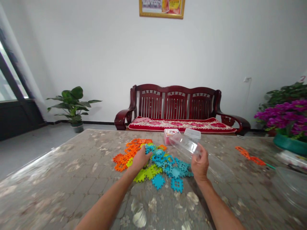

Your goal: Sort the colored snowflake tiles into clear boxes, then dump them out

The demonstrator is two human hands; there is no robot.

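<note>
My left hand (142, 157) is in the heap of plastic interlocking tiles, its thumb and fingers closed around a blue interlocking tile (150, 147); most of the fingertips are hidden. Orange tiles (130, 150) lie left of this hand. Green tiles (150, 172) are below it, and more blue tiles (176, 169) spread to its right. My right hand (200, 163) grips the near end of a clear plastic container (183, 145), which is tilted above the table. Under and right of that hand lies another clear plastic piece (220, 167).
Behind the held container stand a pink box (167, 138) and a small clear box (192, 134). Joined orange pieces (249, 156) lie at the right, near a clear round container (291, 185) and a flower pot (289, 143). A wooden bench (176, 102) is beyond the patterned tabletop (79, 179).
</note>
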